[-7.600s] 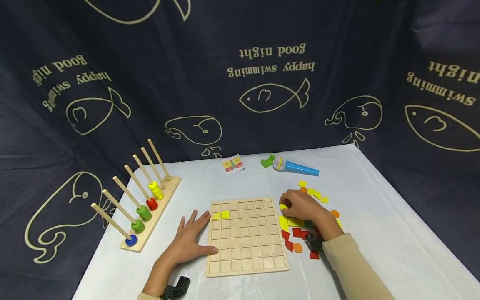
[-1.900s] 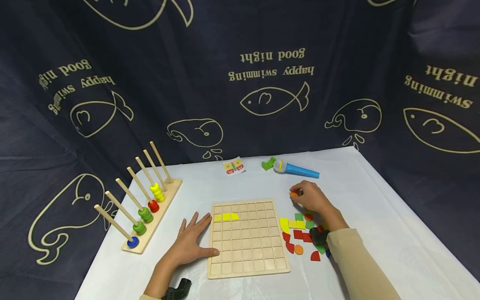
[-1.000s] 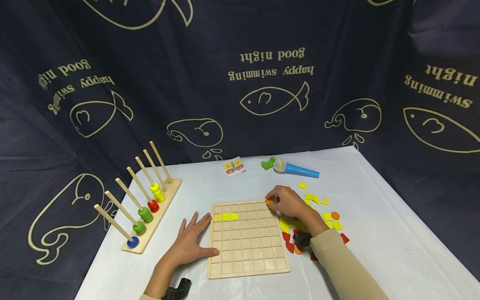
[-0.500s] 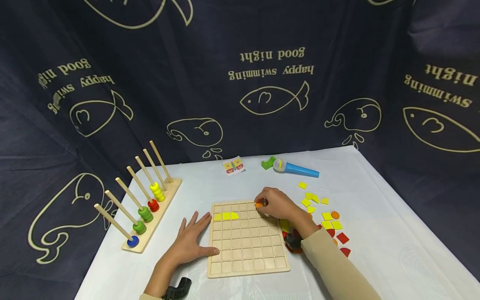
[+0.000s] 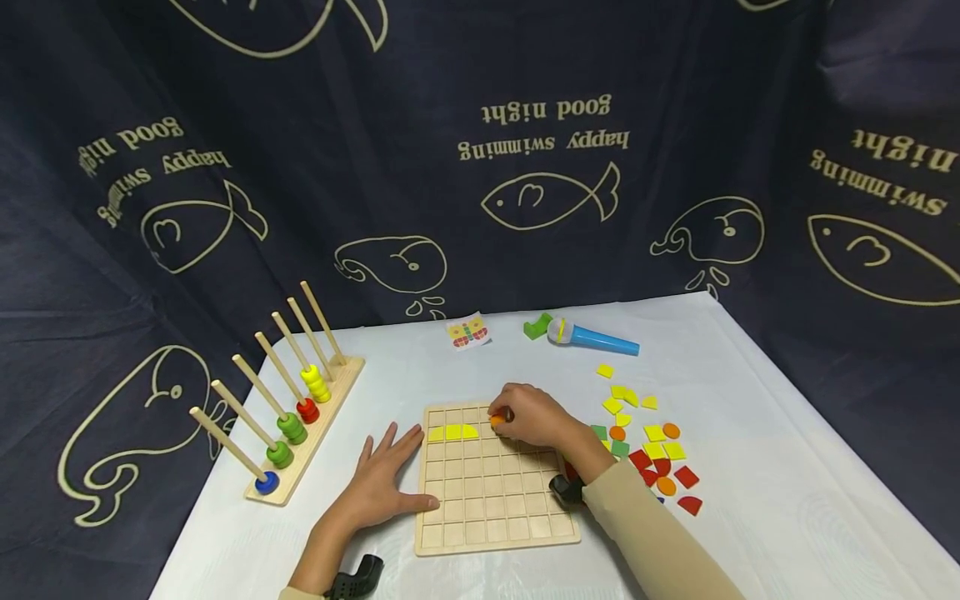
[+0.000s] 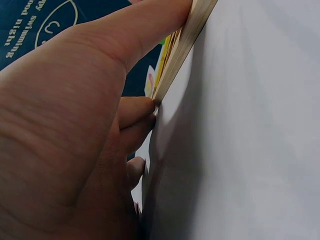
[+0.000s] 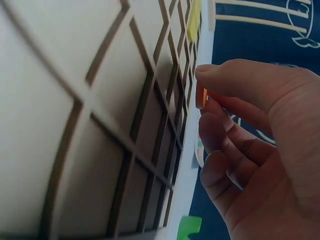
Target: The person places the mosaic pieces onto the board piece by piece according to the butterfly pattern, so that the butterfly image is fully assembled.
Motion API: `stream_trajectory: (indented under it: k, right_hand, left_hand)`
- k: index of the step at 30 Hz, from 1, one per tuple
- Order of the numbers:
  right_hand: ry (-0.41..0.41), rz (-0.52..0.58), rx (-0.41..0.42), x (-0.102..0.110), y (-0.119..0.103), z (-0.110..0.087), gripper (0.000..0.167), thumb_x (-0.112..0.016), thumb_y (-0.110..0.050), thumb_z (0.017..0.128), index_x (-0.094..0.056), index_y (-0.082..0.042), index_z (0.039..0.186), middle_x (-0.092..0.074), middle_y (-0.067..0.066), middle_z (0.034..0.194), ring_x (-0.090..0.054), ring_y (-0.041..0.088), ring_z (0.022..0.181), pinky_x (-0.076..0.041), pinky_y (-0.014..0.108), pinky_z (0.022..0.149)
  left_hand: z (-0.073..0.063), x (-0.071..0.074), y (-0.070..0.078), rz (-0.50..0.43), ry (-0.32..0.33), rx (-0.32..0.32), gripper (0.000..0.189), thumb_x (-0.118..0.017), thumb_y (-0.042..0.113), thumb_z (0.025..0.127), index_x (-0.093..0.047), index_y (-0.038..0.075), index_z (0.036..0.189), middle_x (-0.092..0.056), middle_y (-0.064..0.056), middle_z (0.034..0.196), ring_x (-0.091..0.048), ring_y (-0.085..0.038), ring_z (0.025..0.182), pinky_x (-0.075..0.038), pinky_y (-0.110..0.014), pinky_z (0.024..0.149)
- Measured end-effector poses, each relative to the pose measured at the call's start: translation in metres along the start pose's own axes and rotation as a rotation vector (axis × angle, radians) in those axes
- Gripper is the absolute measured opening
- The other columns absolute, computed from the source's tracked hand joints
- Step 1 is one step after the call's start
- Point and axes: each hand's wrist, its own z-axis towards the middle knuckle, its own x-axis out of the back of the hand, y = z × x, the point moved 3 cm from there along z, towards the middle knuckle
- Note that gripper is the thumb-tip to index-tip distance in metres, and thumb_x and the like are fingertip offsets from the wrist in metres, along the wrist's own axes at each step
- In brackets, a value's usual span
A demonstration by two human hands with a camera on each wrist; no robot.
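Holding the orange piece (image 5: 498, 422), probably a disc, pinched between thumb and fingers (image 7: 213, 131) of the right hand (image 5: 531, 417). Poised over the far part of the wooden grid board (image 5: 493, 527), to the right of three yellow tiles (image 5: 453, 432) lying in the second row from its far edge. Impossible to tell the exact cell below, or whether touching or just apart. Touching the board's left edge with the left hand (image 5: 378, 483), fingers spread and gripping nothing. For a clean placement, probably best to hold the piece level, centre above one cell, lower straight down between the raised ridges, release only once flat, then lift away without brushing the yellow tiles. Also worth pressing lightly with the left hand, to stop any sliding on the white table (image 5: 397, 375). Readable on the dark cloth (image 5: 420, 179) beyond the table's far edge: "good night" and "happy swimming", printed upside down, repeated among fish and whale outlines, cut short at the right. Partly legible again in the left wrist view. No lettering to make out on the butterfly card (image 5: 468, 332) or the blue toy microphone (image 5: 600, 339), both near the table's far edge.
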Motion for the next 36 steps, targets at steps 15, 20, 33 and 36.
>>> stream_trajectory:
  k: [15,20,33,36]
  right_hand:
    - [-0.020,-0.025,0.016,-0.011,-0.009,0.001,0.017,-0.076,-0.025,0.084,-0.075,-0.018,0.099,-0.059,-0.008,0.089,-0.052,0.007,0.079,-0.048,0.027,0.073]
    - [-0.017,-0.018,0.003,-0.010,-0.008,0.001,0.018,-0.076,-0.025,0.084,-0.075,-0.017,0.100,-0.059,-0.007,0.088,-0.052,0.008,0.077,-0.048,0.027,0.071]
    - [0.017,0.054,0.005,0.014,0.012,-0.011,0.018,-0.073,-0.013,0.085,-0.074,-0.010,0.103,-0.060,-0.010,0.083,-0.053,0.008,0.074,-0.048,0.026,0.068]
    - [0.041,0.090,-0.036,0.025,0.025,-0.015,0.019,-0.072,-0.011,0.085,-0.074,-0.008,0.104,-0.061,-0.009,0.083,-0.054,0.009,0.073,-0.049,0.028,0.067]
  left_hand:
    - [-0.001,0.000,0.002,0.007,0.003,0.005,0.113,-0.071,0.075,0.061,-0.035,0.016,0.150,-0.032,0.001,0.154,-0.010,-0.031,0.144,0.004,-0.059,0.111]
    - [-0.001,0.002,0.004,0.003,0.004,0.007,0.113,-0.072,0.074,0.061,-0.036,0.015,0.150,-0.032,0.000,0.153,-0.010,-0.031,0.144,0.004,-0.059,0.111]
    - [-0.001,0.001,0.003,0.000,-0.004,0.019,0.113,-0.073,0.073,0.060,-0.035,0.016,0.150,-0.031,0.001,0.154,-0.008,-0.030,0.145,0.007,-0.057,0.111]
    - [-0.001,0.000,0.003,0.002,0.000,0.019,0.113,-0.073,0.073,0.060,-0.035,0.016,0.150,-0.031,0.001,0.154,-0.009,-0.031,0.145,0.006,-0.058,0.111]
